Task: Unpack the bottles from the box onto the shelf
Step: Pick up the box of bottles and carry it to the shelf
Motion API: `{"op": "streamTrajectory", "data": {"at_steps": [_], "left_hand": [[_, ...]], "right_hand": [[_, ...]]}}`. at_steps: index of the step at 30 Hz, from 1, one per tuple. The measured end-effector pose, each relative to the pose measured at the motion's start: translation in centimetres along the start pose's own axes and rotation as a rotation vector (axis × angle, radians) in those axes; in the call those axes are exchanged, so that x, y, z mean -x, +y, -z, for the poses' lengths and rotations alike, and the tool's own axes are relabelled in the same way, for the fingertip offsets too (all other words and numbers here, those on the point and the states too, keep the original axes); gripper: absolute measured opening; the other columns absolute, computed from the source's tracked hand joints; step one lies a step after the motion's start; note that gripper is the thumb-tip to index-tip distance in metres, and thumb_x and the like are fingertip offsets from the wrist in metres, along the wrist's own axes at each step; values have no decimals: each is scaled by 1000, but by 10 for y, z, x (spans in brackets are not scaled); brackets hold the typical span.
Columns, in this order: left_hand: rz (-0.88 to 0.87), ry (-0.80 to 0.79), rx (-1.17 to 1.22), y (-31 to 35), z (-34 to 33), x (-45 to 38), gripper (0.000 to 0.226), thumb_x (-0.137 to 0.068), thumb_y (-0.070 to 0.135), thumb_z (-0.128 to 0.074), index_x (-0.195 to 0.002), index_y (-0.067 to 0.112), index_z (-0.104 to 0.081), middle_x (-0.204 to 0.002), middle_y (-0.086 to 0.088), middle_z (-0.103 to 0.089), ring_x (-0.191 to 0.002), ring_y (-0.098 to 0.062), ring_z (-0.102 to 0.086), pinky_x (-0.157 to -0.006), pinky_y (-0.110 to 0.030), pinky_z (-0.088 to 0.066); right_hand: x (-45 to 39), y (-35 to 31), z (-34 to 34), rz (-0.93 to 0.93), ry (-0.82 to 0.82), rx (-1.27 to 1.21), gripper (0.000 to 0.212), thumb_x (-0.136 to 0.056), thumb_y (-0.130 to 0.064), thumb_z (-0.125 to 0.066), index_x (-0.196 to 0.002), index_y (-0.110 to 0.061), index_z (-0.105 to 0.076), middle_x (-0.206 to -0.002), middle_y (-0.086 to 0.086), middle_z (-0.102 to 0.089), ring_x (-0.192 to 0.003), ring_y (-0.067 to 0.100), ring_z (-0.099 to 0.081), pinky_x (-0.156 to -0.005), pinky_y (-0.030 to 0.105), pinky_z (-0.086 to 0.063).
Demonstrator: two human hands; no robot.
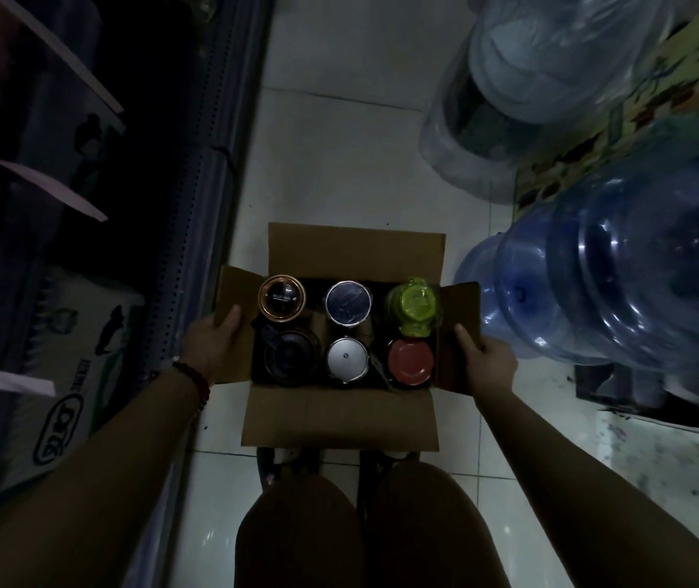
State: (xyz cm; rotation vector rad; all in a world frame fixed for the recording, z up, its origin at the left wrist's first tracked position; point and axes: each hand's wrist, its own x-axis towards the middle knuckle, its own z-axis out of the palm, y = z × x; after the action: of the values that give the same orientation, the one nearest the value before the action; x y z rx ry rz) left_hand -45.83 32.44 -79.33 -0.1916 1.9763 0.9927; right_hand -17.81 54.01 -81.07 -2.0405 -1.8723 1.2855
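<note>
An open cardboard box stands on the tiled floor in front of my knees. Inside stand several bottles seen from above: one with a copper-rimmed dark lid, a dark blue lid, a green lid, a black lid, a silver lid and a red lid. My left hand grips the box's left flap. My right hand grips the right flap. The shelf runs along the left, dark.
Large blue water jugs lie stacked at the right, with clear ones further back. A white printed sack sits low on the shelf at left. White tiled floor stretches beyond the box. My feet touch the box's near side.
</note>
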Motion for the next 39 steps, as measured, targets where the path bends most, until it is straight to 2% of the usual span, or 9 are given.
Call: {"op": "streamTrajectory", "data": {"at_steps": [3,7,14,17,21,26,28,33,39], "left_hand": [[-3,33,-7,4,1,8,25,-94,40,-54,-96,16,-60,-110,-21,-64,-106,-39,-62,-97,-57,-47],[11,60,-27,18,12,28,27,-90,47,-56,-84,22,-63,-107,-21,-68,-100,-37,-66,-95,-55,-50],[-13,75,-27,74,50,75,46,-61,68,-65,-73,24,-68,-105,-24,-70,-99,-42,-67,-92,-60,-50],[-38,104,-67,128,63,130,37,-73,59,-65,-77,22,-67,-99,-19,-70,-99,-40,-66,-92,-58,-50],[-133,137,-134,192,78,188,29,-90,44,-59,-91,16,-68,-97,-19,-68,-99,-39,-66,-92,-56,-50],[-215,117,-199,275,91,263,42,-94,38,-54,-114,3,-66,-106,-19,-67,-97,-24,-61,-86,-31,-46],[-255,113,-277,309,93,289,39,-97,31,-50,-112,-2,-66,-103,-22,-66,-94,-26,-60,-77,-28,-39],[-330,75,-404,373,94,348,40,-97,34,-50,-111,1,-68,-113,-25,-67,-112,-35,-60,-86,-33,-43],[-392,26,-420,414,75,374,39,-93,38,-55,-101,4,-71,-106,-25,-69,-105,-36,-64,-87,-39,-48]], "right_hand": [[5,-7,6,33,-8,23,43,-93,-34,-59,-79,5,-68,-80,24,-68,-72,25,-59,-63,30,-39],[19,-25,22,65,-6,7,44,-92,-33,-60,-78,8,-66,-80,25,-68,-76,32,-63,-74,39,-48],[67,-96,87,82,-45,7,47,-93,-29,-60,-76,15,-62,-80,34,-64,-68,33,-56,-56,26,-37],[92,-137,124,94,-51,2,40,-92,-31,-60,-64,-3,-58,-71,24,-61,-67,30,-57,-59,29,-41],[125,-193,179,113,-8,19,46,-91,-32,-63,-55,-6,-53,-57,12,-55,-57,23,-49,-59,32,-40],[174,-249,247,67,15,-20,51,-89,-36,-64,-74,13,-65,-76,29,-67,-70,36,-62,-72,46,-51],[191,-268,274,59,33,-25,50,-90,-33,-64,-65,10,-62,-70,27,-63,-65,28,-57,-64,39,-45],[224,-302,328,58,128,-22,57,-91,-27,-64,-45,-13,-33,-48,5,-37,-52,23,-41,-46,30,-21],[240,-311,381,-2,197,-108,52,-89,-33,-66,-62,10,-55,-64,31,-55,-59,27,-49,-52,34,-28]]}}
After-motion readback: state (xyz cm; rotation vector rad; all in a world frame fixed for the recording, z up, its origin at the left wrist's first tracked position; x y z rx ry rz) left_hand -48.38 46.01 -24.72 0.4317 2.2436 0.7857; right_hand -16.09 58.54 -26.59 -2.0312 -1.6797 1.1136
